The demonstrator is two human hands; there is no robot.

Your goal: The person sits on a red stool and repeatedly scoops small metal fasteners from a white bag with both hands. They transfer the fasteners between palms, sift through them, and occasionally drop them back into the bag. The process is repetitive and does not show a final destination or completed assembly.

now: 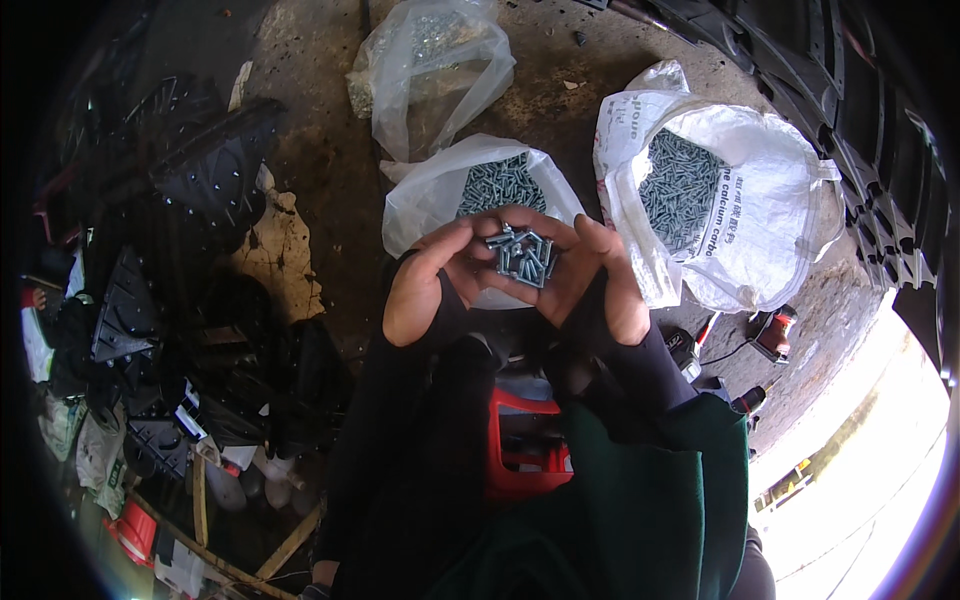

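— While the left hand (425,285) and right hand (590,280) cupped together, what did they hold?
— A pile of grey screws (522,254) — fingers half curled round it, palms partly hidden.
— And beyond them?
— An open plastic bag (440,195) of screws just past the fingertips, on stained concrete floor (320,150).

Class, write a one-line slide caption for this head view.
Both hands, left hand and right hand, cup grey metal screws above an open white plastic bag.

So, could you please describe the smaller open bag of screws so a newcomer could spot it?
Start at the big white woven sack on the right. Just left of it, directly beyond the cupped hands, sits the clear plastic bag of grey screws. Unlike the sack, it is thin, unprinted and see-through.
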